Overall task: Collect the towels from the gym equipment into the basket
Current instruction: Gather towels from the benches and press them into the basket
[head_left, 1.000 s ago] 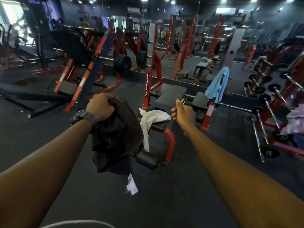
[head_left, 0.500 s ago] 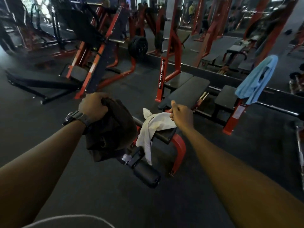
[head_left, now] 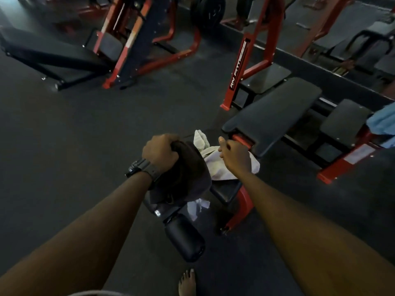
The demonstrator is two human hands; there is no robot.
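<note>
Collecting towels, partway through

Left hand (head_left: 160, 151) clenched on dark towel (head_left: 183, 174), held above the bench (head_left: 272, 112). Right hand (head_left: 234, 155) fingers curled onto white towel (head_left: 215, 165) draped over bench's near end. Blue towel (head_left: 382, 121) right of bench uncollected; basket unseen

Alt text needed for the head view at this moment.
Over a red-framed bench, the left hand grips a dark towel while the right hand rests on a white towel draped across it. A blue towel hangs at far right.
</note>
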